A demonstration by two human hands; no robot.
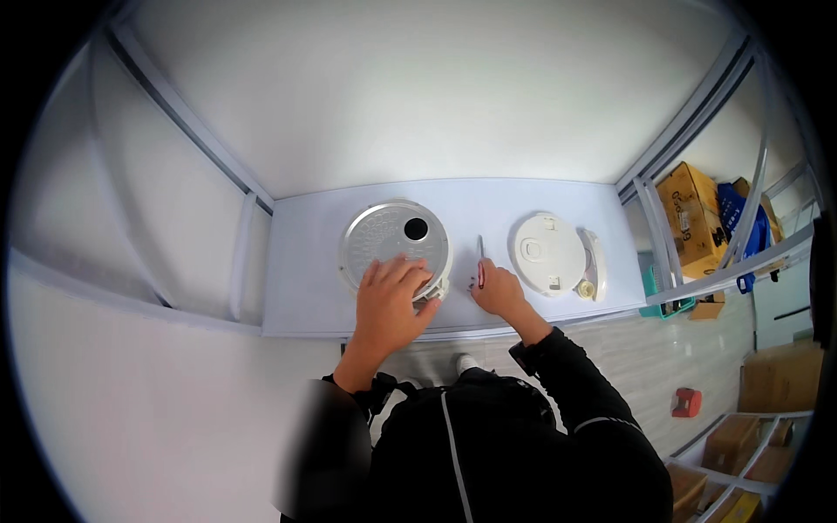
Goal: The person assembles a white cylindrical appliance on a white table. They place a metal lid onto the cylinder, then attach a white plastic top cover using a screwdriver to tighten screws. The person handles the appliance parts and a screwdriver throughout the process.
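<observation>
On the white table lies a round silver metal disc [375, 235] in a pale rim, with a dark round hole in its upper right; it looks like a lid's inner side. My left hand [391, 301] rests on its near part, fingers bent over the surface and thumb by a small tab on the rim. To the right, my right hand [500, 289] is closed round the red handle of a screwdriver [480, 247], its thin shaft pointing away from me. Small dark bits, perhaps screws, lie beside that hand. Further right is a round white plastic cover [547, 253].
A curved white plastic strip [596, 266] and a small yellowish round part [586, 288] lie beside the cover. The table [301, 261] has a wall behind it and metal frame posts [649, 227] at its sides. Cardboard boxes [693, 218] and a red object [687, 402] stand beyond, at right.
</observation>
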